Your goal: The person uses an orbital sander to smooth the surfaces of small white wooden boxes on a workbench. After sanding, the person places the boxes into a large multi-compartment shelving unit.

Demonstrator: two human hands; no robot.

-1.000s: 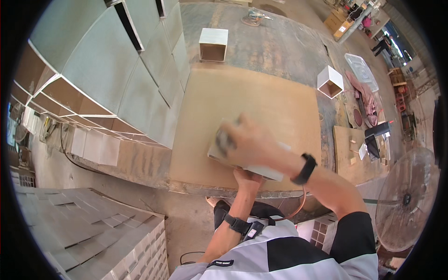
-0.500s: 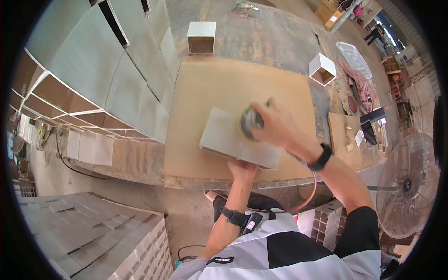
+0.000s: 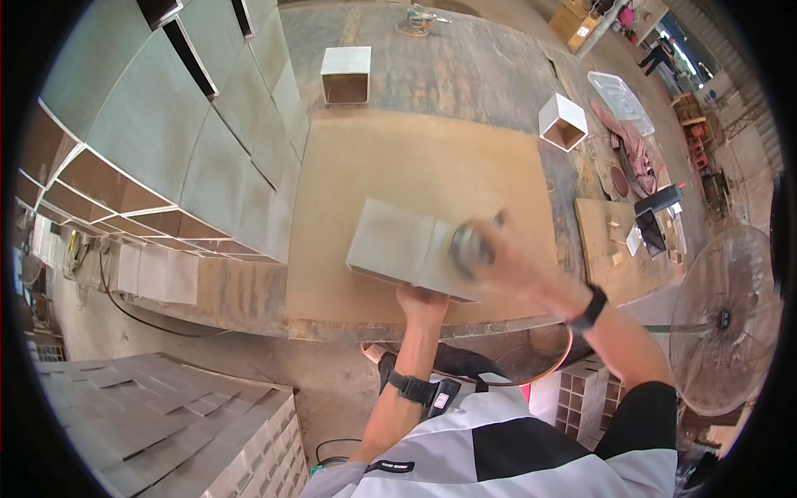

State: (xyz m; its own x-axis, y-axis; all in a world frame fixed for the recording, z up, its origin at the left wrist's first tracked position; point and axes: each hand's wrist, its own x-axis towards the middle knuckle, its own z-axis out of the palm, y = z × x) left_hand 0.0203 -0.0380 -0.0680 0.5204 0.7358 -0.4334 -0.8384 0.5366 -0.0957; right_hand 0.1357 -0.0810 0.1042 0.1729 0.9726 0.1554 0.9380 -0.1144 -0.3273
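My right hand (image 3: 516,261), slightly blurred, is wrapped round a round power sander (image 3: 466,251). The sander's pad sits on the right part of the upper face of a pale grey box-like piece (image 3: 390,241). A seam runs across that face, and I cannot tell whether it is one box or two side by side. My left hand (image 3: 422,304) grips the piece at its near lower edge, with the fingers partly hidden beneath it. The piece lies slanted over a tan board (image 3: 349,166) on the worktable. A reddish hose (image 3: 558,358) hangs near my right forearm.
Stacked grey boxes (image 3: 141,116) rise at the left. Two small open white boxes (image 3: 347,63) (image 3: 563,116) stand beyond the board. Another sander (image 3: 419,21) lies at the far edge. A cloth (image 3: 627,145), a clear plastic lid (image 3: 621,101) and a fan (image 3: 722,319) are at the right.
My right hand and the sander have moved right along the upper face of the piece. My left hand keeps its hold on the near edge.
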